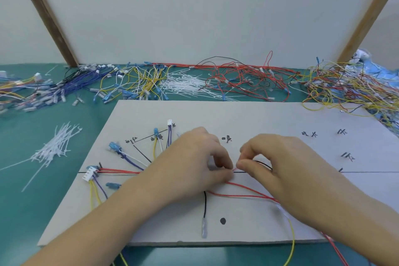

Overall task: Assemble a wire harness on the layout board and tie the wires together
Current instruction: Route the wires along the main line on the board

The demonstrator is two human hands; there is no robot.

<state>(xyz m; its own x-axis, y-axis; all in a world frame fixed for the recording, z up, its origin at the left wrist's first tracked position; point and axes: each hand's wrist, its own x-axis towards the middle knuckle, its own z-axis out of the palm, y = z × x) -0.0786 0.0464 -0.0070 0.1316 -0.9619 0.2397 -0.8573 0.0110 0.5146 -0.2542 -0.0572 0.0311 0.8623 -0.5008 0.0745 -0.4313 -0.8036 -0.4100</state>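
Roughly halfway, I'd say — on the layout board (pixel 269 119) the left branches are already laid along their lines with plugs on. Left hand (pixel 194 157) and right hand (pixel 280 157) both pinch the red wire (pixel 244 189) mid-board. Nothing looks tied yet — the cable ties (pixel 54 147) sit untouched on the bench (pixel 43 201).

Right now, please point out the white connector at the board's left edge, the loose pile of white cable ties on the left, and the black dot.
white connector (pixel 89 174), head view, middle of its housing
cable ties (pixel 56 147), head view, centre of the pile
black dot (pixel 222 220), head view, its centre
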